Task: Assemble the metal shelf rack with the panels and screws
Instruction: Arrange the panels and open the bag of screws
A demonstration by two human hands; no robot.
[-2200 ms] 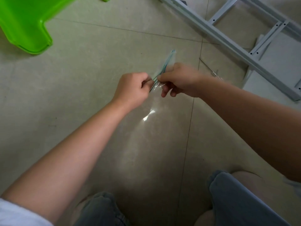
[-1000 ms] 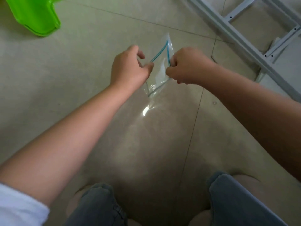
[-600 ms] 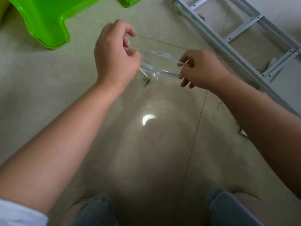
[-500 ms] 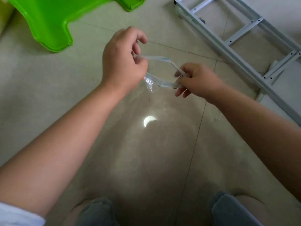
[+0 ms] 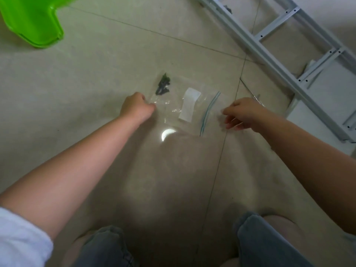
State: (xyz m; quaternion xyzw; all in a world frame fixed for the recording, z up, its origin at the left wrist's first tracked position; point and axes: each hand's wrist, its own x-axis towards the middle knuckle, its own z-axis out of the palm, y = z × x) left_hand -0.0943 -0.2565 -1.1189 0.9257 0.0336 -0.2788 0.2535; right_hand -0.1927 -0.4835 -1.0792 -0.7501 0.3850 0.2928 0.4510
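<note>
Bag (image 5: 169, 112) lies lengthwise across mid-frame, zip end right, screws (image 5: 163, 86) bunched at its left. Left hand (image 5: 134, 108) grip pinches its edge. Right hand (image 5: 242, 114) grip is loosely curled; I cannot tell whether it touches the clear plastic.

We've laid the zip bag (image 5: 185, 106) flat on the floor (image 5: 96, 74). Our right hand (image 5: 242, 114) let go; screws (image 5: 162, 86) bunched at far corner.

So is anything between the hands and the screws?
Yes: the screws seem to lie inside the clear bag, so its plastic covers them. The left hand holds the bag's edge beside them; the right hand is near the blue zip.
</note>
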